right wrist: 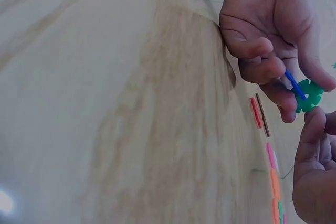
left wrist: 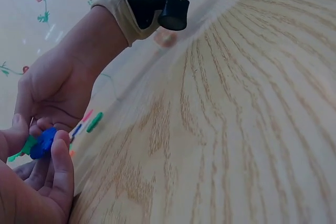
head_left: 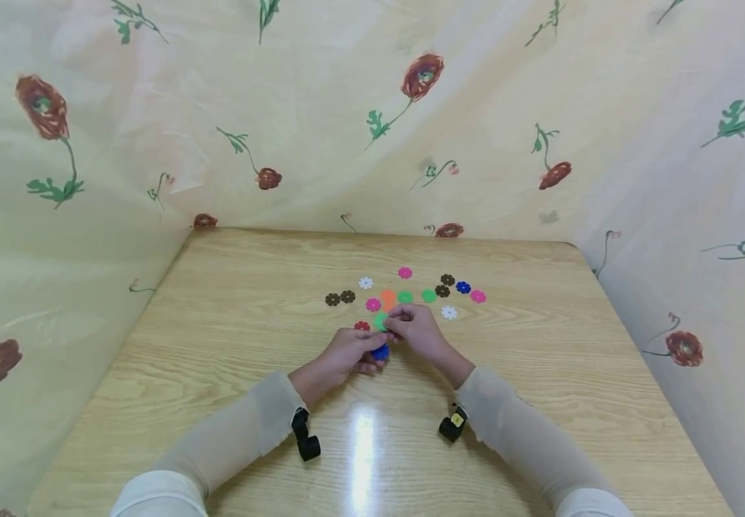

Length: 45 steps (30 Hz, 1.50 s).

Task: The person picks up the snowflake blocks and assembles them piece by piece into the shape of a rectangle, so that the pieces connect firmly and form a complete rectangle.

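Above the near-middle of the table, my two hands meet over a pair of notched, flower-shaped plastic discs. A blue disc [head_left: 380, 352] sits in the fingers of my left hand [head_left: 345, 350], its edge crossing a green disc [right wrist: 308, 96] at an angle in the right wrist view. Thumb and fingertips of my right hand [head_left: 419, 330] pinch at the green disc's edge. Left thumb and fingers are curled about the pair. In the left wrist view the blue disc faces the camera and partly hides the green one.
Beyond the hands, loose flower discs lie flat on the wooden table [head_left: 230, 323]: a red one [head_left: 362, 326], an orange one [head_left: 388, 295], white ones [head_left: 449, 312], and several brown, pink and green. Flower-patterned cloth [head_left: 334, 108] hangs around the table's back and sides.
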Each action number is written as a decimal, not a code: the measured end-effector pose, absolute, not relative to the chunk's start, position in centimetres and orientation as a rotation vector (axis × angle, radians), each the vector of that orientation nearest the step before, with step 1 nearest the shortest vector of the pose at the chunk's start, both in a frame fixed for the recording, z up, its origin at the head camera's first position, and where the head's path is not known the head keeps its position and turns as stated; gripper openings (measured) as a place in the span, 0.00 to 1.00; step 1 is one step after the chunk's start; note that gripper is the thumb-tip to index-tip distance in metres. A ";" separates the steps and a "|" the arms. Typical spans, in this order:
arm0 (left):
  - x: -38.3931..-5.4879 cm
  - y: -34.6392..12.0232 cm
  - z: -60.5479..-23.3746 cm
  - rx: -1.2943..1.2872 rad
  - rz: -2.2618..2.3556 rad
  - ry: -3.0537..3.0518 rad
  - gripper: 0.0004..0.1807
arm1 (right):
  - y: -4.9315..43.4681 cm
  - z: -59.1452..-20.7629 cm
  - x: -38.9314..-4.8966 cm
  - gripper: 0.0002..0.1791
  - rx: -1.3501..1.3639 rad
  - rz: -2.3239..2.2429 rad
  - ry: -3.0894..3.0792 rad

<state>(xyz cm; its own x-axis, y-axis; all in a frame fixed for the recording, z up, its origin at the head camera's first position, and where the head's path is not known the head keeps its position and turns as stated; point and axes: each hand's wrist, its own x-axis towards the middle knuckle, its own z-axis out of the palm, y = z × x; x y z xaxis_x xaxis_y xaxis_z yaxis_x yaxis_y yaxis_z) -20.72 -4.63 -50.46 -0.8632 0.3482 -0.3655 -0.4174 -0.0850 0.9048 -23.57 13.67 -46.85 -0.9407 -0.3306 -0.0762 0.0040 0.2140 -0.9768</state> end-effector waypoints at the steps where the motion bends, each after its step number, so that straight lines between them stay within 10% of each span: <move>1: -20.7 -4.6 -50.4 -0.075 1.993 1.693 0.17 | 13.6 -46.5 -23.4 0.07 -0.300 -1.796 2.217; 45: -20.7 -4.2 -51.3 -0.099 2.098 1.737 0.15 | 13.9 -50.2 -24.9 0.05 -0.295 -1.763 2.189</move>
